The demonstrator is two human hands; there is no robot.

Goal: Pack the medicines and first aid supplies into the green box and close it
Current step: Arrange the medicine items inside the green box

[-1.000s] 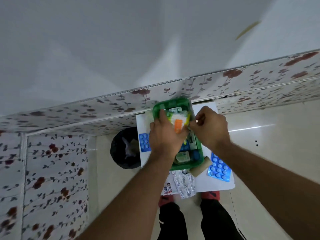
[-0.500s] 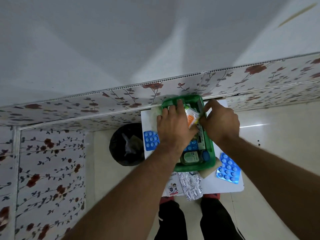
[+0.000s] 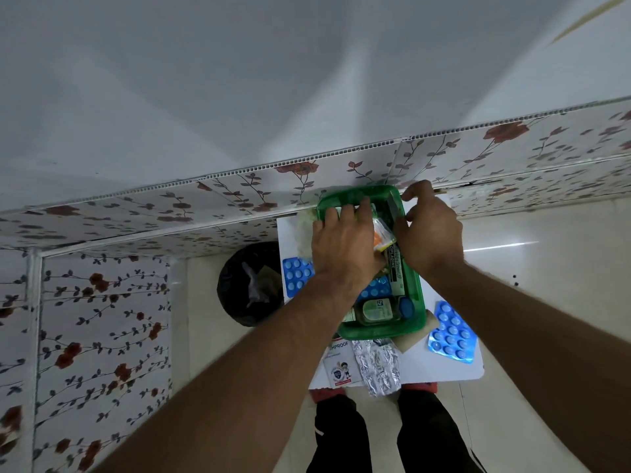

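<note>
Green box (image 3: 415, 327) open on white table (image 3: 444, 372), long axis running away from body. Left hand (image 3: 345, 244) flat, fingers together, pressing sachets inside far end. Right hand (image 3: 428, 233) curled at right wall; grasp unclear. Blue blister pack (image 3: 452, 332) just right of box, nearer right hand

Green box (image 3: 382, 331) on a white table (image 3: 444, 370), against white wall panels (image 3: 102, 302) printed with red roses on dark vines.
Blue blister packs (image 3: 452, 332) lie beside a silver foil strip (image 3: 377, 365); an orange-and-clear packet (image 3: 382, 235) sits in the box, a black bin (image 3: 249, 285) on the pale floor (image 3: 546, 254).
</note>
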